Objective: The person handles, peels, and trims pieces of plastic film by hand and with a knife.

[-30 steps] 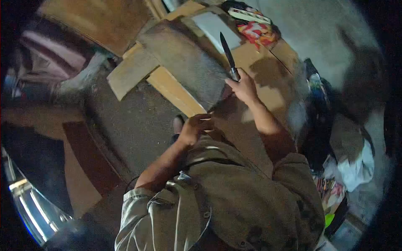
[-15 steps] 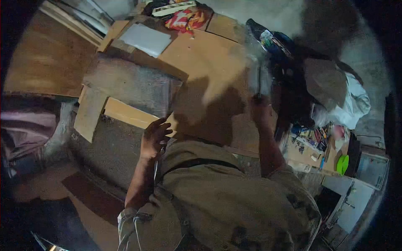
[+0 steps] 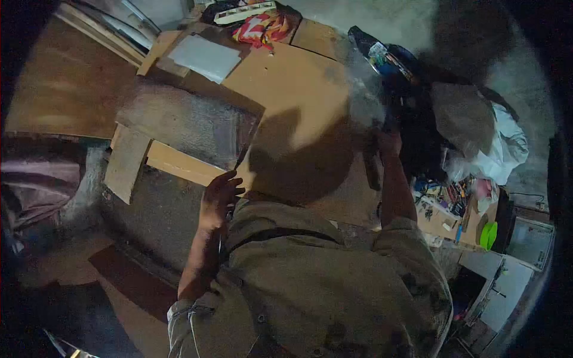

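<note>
My left hand [image 3: 219,201] is over the near edge of the work surface, fingers slightly curved and apart, with nothing visible in it. It is nearest a pale wooden strip [image 3: 184,163] and the corner of a worn, dark flat board [image 3: 185,122]. My right hand [image 3: 390,142] reaches to the right side, by a dark bundle [image 3: 412,119]. Its fingers are dim and blurred, so I cannot make out whether it holds anything. A large tan board [image 3: 310,77] lies between the hands, partly under my shadow.
At the back are a whitish sheet [image 3: 205,58], a red and yellow cloth [image 3: 261,30] and a power strip [image 3: 245,13]. To the right lie a white plastic bag [image 3: 504,143], assorted small tools [image 3: 447,194] and a bright green ring [image 3: 488,235]. A brown panel [image 3: 65,77] stands left.
My right hand has moved to the right, from over the tan board's edge towards the dark bundle. My left hand has stayed almost in place.
</note>
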Action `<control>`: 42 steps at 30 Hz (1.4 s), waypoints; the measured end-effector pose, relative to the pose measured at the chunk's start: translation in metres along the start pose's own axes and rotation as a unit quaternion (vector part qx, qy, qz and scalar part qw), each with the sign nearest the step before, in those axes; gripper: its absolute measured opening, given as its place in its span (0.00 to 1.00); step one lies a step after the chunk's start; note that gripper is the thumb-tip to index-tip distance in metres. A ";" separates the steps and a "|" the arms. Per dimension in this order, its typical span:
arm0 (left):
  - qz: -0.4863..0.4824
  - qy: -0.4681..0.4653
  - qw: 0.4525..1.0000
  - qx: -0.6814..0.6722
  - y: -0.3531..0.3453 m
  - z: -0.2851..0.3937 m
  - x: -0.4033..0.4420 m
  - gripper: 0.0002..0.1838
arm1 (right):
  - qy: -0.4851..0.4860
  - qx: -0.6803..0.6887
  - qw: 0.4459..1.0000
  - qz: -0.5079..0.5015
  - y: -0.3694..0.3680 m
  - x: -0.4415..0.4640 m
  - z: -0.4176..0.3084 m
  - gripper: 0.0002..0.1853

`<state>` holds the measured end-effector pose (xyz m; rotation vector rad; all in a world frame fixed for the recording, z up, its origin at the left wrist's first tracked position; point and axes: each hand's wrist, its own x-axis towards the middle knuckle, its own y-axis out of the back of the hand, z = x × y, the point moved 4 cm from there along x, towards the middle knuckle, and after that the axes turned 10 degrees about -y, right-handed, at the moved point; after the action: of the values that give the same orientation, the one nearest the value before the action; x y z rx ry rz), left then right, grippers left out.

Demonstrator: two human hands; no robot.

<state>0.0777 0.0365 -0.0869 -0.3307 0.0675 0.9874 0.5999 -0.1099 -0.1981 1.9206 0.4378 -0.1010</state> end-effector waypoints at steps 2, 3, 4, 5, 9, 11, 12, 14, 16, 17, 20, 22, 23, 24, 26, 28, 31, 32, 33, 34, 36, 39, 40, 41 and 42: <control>0.017 0.036 0.999 -0.007 0.000 0.000 -0.001 0.38 | 0.038 -0.030 0.998 0.034 -0.004 0.010 0.005 0.31; 0.034 0.070 0.997 -0.015 0.000 -0.001 -0.002 0.37 | 0.074 -0.059 0.993 0.070 -0.003 0.013 0.004 0.28; 0.036 0.070 0.997 -0.016 0.000 -0.003 -0.004 0.37 | 0.109 -0.088 0.984 0.106 -0.003 0.015 0.003 0.26; 0.012 0.021 0.999 -0.026 -0.001 -0.002 -0.006 0.37 | 0.144 -0.117 0.972 0.142 -0.003 0.017 0.002 0.24; 0.031 0.033 0.999 -0.013 -0.006 0.003 -0.010 0.36 | -0.007 -0.127 0.992 0.014 0.012 0.014 -0.011 0.21; 0.037 0.045 0.998 0.005 -0.011 0.010 -0.009 0.34 | 0.025 -0.091 0.995 0.020 0.012 0.024 0.000 0.20; 0.042 0.058 0.997 0.026 -0.011 0.011 -0.010 0.33 | 0.074 -0.072 0.993 0.047 0.018 0.016 -0.004 0.20; 0.029 0.052 0.997 0.058 -0.004 0.001 -0.006 0.31 | 0.086 0.068 0.994 -0.024 0.048 -0.031 -0.040 0.18; 0.016 0.046 0.995 0.089 -0.002 -0.001 -0.006 0.30 | 0.049 0.190 0.972 -0.126 0.070 -0.078 -0.079 0.17; 0.012 0.029 0.998 0.061 -0.005 0.003 -0.007 0.28 | 0.018 0.205 0.968 -0.145 0.075 -0.091 -0.089 0.15; -0.027 -0.011 0.997 0.078 -0.007 0.007 -0.005 0.27 | 0.036 0.257 0.945 -0.198 0.062 -0.111 -0.099 0.14; -0.022 0.049 0.995 0.084 -0.024 0.032 -0.003 0.27 | 0.085 0.293 0.923 -0.235 0.061 -0.144 -0.117 0.14; -0.012 0.047 0.995 0.085 -0.028 0.031 -0.002 0.27 | 0.075 0.327 0.899 -0.282 0.073 -0.182 -0.139 0.12; -0.025 0.058 0.997 0.040 -0.031 0.028 -0.002 0.28 | 0.066 0.360 0.871 -0.328 0.078 -0.211 -0.154 0.11; -0.054 0.068 0.995 -0.057 -0.040 0.030 -0.001 0.30 | 0.068 0.371 0.837 -0.397 0.069 -0.239 -0.167 0.11; -0.042 0.075 0.990 -0.108 -0.043 0.031 -0.003 0.29 | 0.068 0.378 0.797 -0.465 0.056 -0.253 -0.175 0.11; -0.011 0.074 0.979 -0.191 -0.049 0.047 -0.010 0.28 | 0.181 0.289 0.726 -0.598 0.031 -0.284 -0.188 0.09; -0.008 0.040 0.975 -0.217 -0.047 0.050 -0.012 0.29 | 0.155 0.302 0.720 -0.605 0.026 -0.298 -0.190 0.08; -0.005 0.006 0.970 -0.243 -0.046 0.054 -0.013 0.30 | 0.127 0.315 0.715 -0.612 0.024 -0.307 -0.193 0.07; -0.013 0.010 0.954 -0.298 -0.047 0.062 -0.012 0.24 | 0.218 0.256 0.700 -0.630 0.034 -0.317 -0.210 0.07; 0.029 -0.009 0.975 -0.222 -0.039 0.061 -0.012 0.20 | 0.230 0.234 0.704 -0.630 0.023 -0.322 -0.209 0.07; 0.068 0.003 0.988 -0.136 -0.024 0.047 -0.011 0.09 | 0.262 0.176 0.735 -0.600 0.017 -0.321 -0.213 0.07; 0.082 -0.009 0.988 -0.134 -0.022 0.045 -0.010 0.08 | 0.283 0.138 0.757 -0.573 0.015 -0.320 -0.213 0.07; 0.096 -0.020 0.986 -0.132 -0.020 0.041 -0.009 0.08 | 0.283 0.135 0.757 -0.573 0.012 -0.318 -0.211 0.07; 0.102 -0.060 0.988 -0.100 -0.018 0.039 -0.007 0.08 | 0.274 0.154 0.769 -0.556 0.007 -0.315 -0.207 0.08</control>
<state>0.0850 0.0336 -0.0440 -0.4535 -0.1108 1.2192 0.2824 -0.0034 -0.0253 1.7047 2.0383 -0.4018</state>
